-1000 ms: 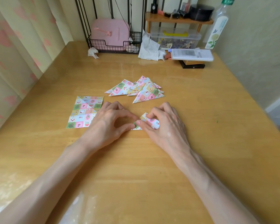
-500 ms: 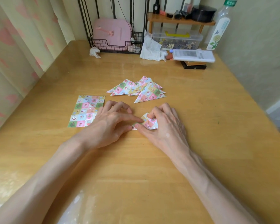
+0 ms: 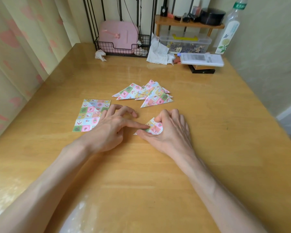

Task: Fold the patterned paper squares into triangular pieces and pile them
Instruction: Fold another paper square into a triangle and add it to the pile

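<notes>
Centre of worktop (image 3: 208, 140): small folded paper piece (image 3: 155, 128) lies flat betw. both hands. Left hand (image 3: 107, 130): index finger straight, tip pressing the piece's left edge; other fingers loosely curled, holding nothing. Right hand (image 3: 173, 130): thumb along near edge, fingers curled over far corner, clamped on the piece. Just beyond: pile of folded triangles (image 3: 148, 96), overlapping. Left of left hand: unfolded patterned squares (image 3: 89, 115), flat, right edge partly hidden by that hand. Far side: wire basket (image 3: 123, 51) w/ pink case (image 3: 118, 36), crumpled tissue (image 3: 158, 51), clear plastic box (image 3: 185, 42), bottle (image 3: 228, 34).
</notes>
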A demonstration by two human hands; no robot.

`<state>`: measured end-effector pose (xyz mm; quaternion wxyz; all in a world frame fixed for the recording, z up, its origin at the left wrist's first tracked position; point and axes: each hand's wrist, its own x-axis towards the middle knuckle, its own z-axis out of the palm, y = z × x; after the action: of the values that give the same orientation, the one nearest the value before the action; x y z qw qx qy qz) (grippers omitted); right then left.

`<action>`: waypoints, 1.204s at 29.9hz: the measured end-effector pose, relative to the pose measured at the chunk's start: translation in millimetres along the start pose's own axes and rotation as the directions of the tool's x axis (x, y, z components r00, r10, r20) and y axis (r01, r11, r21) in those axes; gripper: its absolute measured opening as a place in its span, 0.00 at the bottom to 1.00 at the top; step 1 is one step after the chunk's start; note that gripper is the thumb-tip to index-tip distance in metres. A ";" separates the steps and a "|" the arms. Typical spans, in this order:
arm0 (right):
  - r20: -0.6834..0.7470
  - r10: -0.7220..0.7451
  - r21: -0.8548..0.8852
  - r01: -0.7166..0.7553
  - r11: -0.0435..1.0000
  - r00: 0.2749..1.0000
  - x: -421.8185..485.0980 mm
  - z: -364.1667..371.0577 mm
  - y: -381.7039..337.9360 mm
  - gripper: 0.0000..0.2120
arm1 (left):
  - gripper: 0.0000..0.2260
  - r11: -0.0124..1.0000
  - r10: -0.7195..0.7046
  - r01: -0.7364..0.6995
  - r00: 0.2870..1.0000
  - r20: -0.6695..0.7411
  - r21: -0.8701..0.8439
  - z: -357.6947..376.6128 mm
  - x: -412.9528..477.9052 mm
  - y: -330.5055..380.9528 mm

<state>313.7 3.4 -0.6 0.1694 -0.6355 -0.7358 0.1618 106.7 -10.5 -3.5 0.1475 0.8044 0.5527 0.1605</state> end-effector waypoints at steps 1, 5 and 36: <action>0.016 0.014 0.023 -0.014 1.000 1.000 0.4 -0.7 -0.7 0.33 | 0.43 1.000 -0.008 0.008 1.000 0.006 0.000 -0.6 0.6 0.1; 0.089 0.053 0.032 -0.056 0.998 0.995 1.6 -6.0 -6.3 0.40 | 0.45 1.000 -0.004 0.004 1.000 0.017 0.018 -1.6 1.8 0.0; 0.078 -0.099 -0.017 0.100 0.995 0.992 14.9 -18.6 18.5 0.33 | 0.17 0.999 0.038 -0.036 0.995 -0.089 0.034 -0.6 0.6 13.5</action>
<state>336.5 21.2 8.2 0.1423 -0.5931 -0.7741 0.1699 118.0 -14.5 2.7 0.1066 0.8087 0.5463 0.1901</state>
